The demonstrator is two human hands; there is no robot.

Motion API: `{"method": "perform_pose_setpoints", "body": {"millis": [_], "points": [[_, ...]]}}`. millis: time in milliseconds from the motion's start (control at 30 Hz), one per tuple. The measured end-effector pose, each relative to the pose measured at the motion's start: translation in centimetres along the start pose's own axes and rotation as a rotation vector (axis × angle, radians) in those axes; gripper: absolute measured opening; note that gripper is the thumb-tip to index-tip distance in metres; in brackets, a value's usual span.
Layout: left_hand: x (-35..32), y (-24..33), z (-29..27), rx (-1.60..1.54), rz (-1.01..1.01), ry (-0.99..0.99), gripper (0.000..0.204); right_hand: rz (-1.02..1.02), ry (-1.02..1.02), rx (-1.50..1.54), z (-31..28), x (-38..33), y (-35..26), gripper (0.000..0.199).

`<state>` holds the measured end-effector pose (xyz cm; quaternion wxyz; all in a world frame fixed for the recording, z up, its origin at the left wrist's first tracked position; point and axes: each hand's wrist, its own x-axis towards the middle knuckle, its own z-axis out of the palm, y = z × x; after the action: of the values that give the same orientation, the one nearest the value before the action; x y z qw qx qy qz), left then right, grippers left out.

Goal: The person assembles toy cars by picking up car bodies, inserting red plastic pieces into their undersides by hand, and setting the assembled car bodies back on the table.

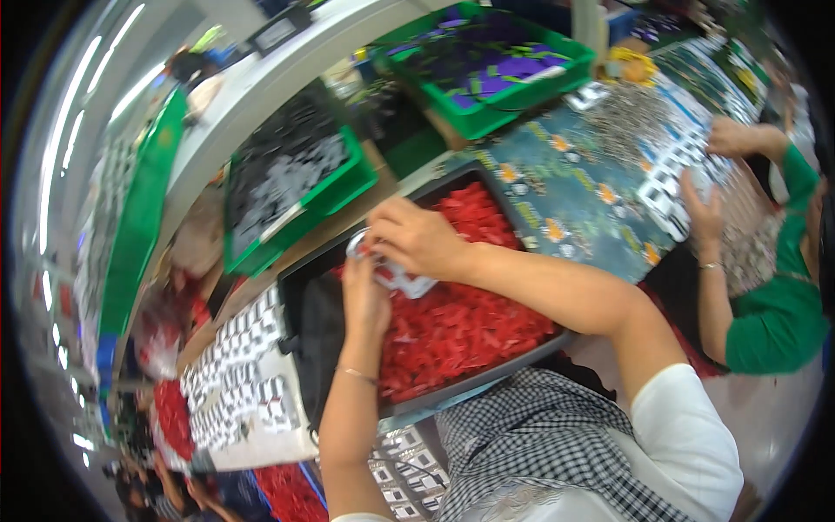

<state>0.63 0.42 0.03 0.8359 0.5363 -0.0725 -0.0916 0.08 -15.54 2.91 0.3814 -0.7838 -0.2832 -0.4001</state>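
Note:
A black tray [487, 376] full of small red plastic parts [461, 326] lies in front of me. My left hand [364, 296] and my right hand [416, 237] meet over its left side. Together they hold a small white and clear plastic piece [398, 278]. The left fingers close on it from below and the right fingers pinch it from above. A thin bracelet sits on my left wrist. How the piece is shaped is partly hidden by my fingers.
A sheet of small black-and-white parts [243, 374] lies to the left. Green bins [300, 196] [491, 65] stand beyond on a patterned green table cover [574, 187]. Another person in a green top [778, 304] handles similar parts at right.

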Motion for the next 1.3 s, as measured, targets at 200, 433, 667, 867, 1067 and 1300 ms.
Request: {"method": "perform_pose_setpoints", "body": {"millis": [200,433,667,867,1067,1300], "points": [[-0.8,1.2,0.3,-0.095,-0.056,0.032,0.027,-0.029,-0.039,0.006,0.6,0.4,-0.8,0.015],[-0.3,1.3,0.3,-0.148,-0.092,0.004,0.032,0.022,-0.096,-0.010,0.7,0.1,0.1,0.013],[-0.8,1.7,0.6,-0.042,0.015,0.059,0.026,-0.113,-0.153,-0.118,1.1,-0.6,-0.3,0.023],[-0.7,1.0,0.6,-0.021,0.000,0.108,0.025,-0.124,-0.209,-0.195,1.3,-0.9,-0.5,0.025],[-0.7,1.0,0.2,-0.035,-0.019,0.131,0.028,0.012,-0.126,-0.090,1.9,-1.2,-1.2,0.015],[-0.8,1.6,0.9,-0.058,0.022,0.122,0.027,0.044,-0.116,-0.064,1.9,-1.3,-1.2,0.012]]}}
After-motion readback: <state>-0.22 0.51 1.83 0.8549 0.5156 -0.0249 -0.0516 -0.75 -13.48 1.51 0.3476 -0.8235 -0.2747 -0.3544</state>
